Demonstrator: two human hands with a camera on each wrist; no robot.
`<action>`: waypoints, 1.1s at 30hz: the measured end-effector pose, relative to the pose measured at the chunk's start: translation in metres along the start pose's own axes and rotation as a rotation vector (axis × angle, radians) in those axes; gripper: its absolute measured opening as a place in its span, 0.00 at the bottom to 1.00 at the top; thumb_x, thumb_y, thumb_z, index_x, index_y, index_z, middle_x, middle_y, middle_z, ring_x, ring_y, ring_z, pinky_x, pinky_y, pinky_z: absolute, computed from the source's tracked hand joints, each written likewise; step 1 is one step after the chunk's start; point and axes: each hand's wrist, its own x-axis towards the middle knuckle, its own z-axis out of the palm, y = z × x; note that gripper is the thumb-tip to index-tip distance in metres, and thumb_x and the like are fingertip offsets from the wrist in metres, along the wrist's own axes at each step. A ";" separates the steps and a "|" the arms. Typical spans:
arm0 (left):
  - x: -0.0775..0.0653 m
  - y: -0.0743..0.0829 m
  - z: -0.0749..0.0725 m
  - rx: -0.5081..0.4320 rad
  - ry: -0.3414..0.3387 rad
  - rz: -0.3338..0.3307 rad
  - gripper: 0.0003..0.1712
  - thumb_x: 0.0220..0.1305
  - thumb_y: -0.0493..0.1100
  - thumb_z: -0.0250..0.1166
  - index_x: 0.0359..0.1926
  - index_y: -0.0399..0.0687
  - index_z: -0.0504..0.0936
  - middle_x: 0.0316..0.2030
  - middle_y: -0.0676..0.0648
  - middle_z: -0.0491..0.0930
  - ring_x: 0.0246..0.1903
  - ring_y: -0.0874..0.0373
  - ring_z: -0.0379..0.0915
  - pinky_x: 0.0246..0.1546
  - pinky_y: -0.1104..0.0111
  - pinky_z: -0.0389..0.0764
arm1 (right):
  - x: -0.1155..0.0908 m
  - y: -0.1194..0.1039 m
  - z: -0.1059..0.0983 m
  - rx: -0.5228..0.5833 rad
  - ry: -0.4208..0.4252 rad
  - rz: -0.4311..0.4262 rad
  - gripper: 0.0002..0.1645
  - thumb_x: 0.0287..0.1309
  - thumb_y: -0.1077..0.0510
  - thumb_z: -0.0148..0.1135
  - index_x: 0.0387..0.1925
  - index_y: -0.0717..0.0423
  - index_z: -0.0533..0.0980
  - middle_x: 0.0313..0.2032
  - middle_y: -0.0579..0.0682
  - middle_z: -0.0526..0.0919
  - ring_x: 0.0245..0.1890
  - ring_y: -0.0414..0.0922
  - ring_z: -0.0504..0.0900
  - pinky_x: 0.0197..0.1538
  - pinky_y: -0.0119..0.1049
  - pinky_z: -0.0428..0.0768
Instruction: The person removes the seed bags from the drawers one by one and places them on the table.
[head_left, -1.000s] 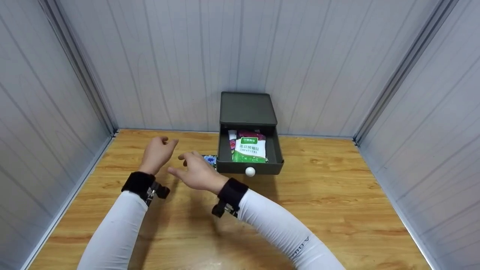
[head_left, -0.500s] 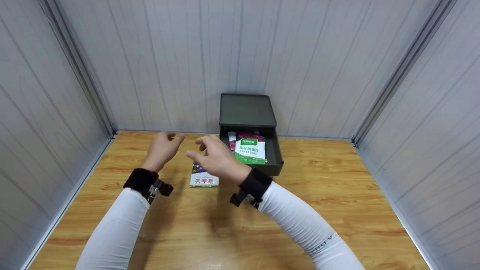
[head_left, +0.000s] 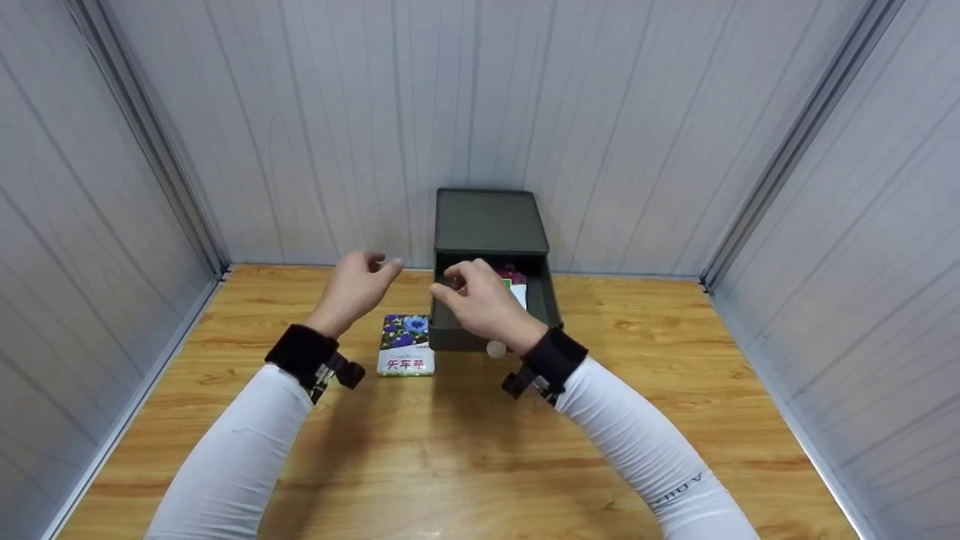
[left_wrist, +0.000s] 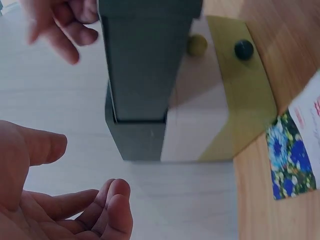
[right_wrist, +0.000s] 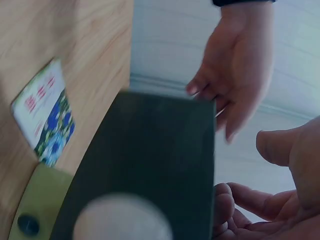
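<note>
Fingers loosely bent and holding nothing, my right hand (head_left: 484,304) is over the pulled-out top drawer (head_left: 551,300) of a small chest. My left hand (head_left: 352,289) hovers left of the chest, also holding nothing, with thumb and fingers apart in the left wrist view. Behind the right hand, part of the packets (head_left: 517,289) in the drawer shows; the rest is hidden. A flower-seed packet (head_left: 406,356) with blue blooms lies on the table just left of the drawer. The drawer's white knob (head_left: 496,349) shows below the right hand.
The chest's dark top (head_left: 491,220) stands close to the back wall (head_left: 337,135). Below the open drawer, the left wrist view shows a cream drawer front (left_wrist: 192,110) and an olive one (left_wrist: 245,95). Side walls flank the wooden table (head_left: 645,420).
My right hand has moved right, from beside the drawer to over it, uncovering the blue-flower packet on the table. My left hand has shifted right and slightly farther back.
</note>
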 end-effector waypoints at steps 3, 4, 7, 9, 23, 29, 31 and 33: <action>0.000 0.009 0.005 0.001 0.003 0.047 0.39 0.85 0.56 0.60 0.77 0.26 0.71 0.70 0.27 0.76 0.69 0.34 0.75 0.70 0.44 0.79 | 0.000 0.011 -0.008 -0.028 0.020 0.019 0.32 0.85 0.42 0.60 0.72 0.62 0.77 0.61 0.57 0.78 0.56 0.51 0.81 0.59 0.47 0.82; 0.000 0.011 0.007 0.000 0.007 0.063 0.38 0.85 0.55 0.61 0.76 0.26 0.72 0.69 0.27 0.77 0.68 0.34 0.76 0.70 0.44 0.79 | 0.001 0.015 -0.011 -0.038 0.026 0.025 0.32 0.85 0.42 0.60 0.72 0.62 0.77 0.61 0.58 0.78 0.56 0.51 0.81 0.59 0.48 0.81; 0.000 0.019 0.014 0.007 0.012 0.106 0.36 0.85 0.53 0.61 0.75 0.26 0.74 0.67 0.27 0.79 0.66 0.35 0.77 0.68 0.44 0.80 | 0.002 0.025 -0.018 -0.070 0.048 0.048 0.30 0.85 0.42 0.60 0.70 0.62 0.79 0.61 0.58 0.79 0.56 0.53 0.80 0.60 0.49 0.81; -0.001 0.024 0.019 0.013 0.011 0.120 0.35 0.84 0.53 0.62 0.73 0.25 0.75 0.65 0.28 0.80 0.64 0.35 0.78 0.67 0.45 0.81 | 0.003 0.032 -0.023 -0.095 0.061 0.061 0.29 0.85 0.43 0.61 0.67 0.63 0.79 0.60 0.59 0.79 0.56 0.54 0.80 0.61 0.50 0.81; -0.003 0.039 0.040 0.081 -0.034 0.172 0.32 0.84 0.54 0.64 0.70 0.30 0.80 0.60 0.33 0.84 0.57 0.41 0.82 0.63 0.48 0.82 | 0.005 0.055 -0.046 -0.198 0.065 0.127 0.32 0.83 0.49 0.62 0.68 0.74 0.76 0.64 0.70 0.80 0.67 0.63 0.79 0.72 0.55 0.77; -0.002 0.045 0.044 0.129 -0.029 0.199 0.33 0.83 0.53 0.65 0.70 0.28 0.80 0.61 0.31 0.84 0.56 0.41 0.84 0.62 0.48 0.83 | 0.008 0.055 -0.049 -0.277 0.035 0.132 0.33 0.83 0.50 0.62 0.66 0.78 0.76 0.65 0.73 0.80 0.68 0.66 0.79 0.73 0.57 0.77; -0.002 0.047 0.045 0.152 -0.029 0.203 0.32 0.82 0.52 0.66 0.69 0.28 0.81 0.59 0.32 0.85 0.54 0.43 0.84 0.61 0.49 0.83 | 0.010 0.054 -0.049 -0.314 0.013 0.140 0.31 0.83 0.49 0.61 0.63 0.77 0.78 0.62 0.73 0.82 0.65 0.66 0.81 0.70 0.57 0.79; -0.002 0.050 0.047 0.177 -0.033 0.204 0.28 0.81 0.52 0.67 0.63 0.29 0.84 0.50 0.36 0.87 0.46 0.46 0.83 0.54 0.53 0.84 | 0.012 0.052 -0.049 -0.357 -0.011 0.152 0.31 0.83 0.48 0.61 0.62 0.77 0.78 0.61 0.73 0.82 0.64 0.66 0.81 0.69 0.57 0.79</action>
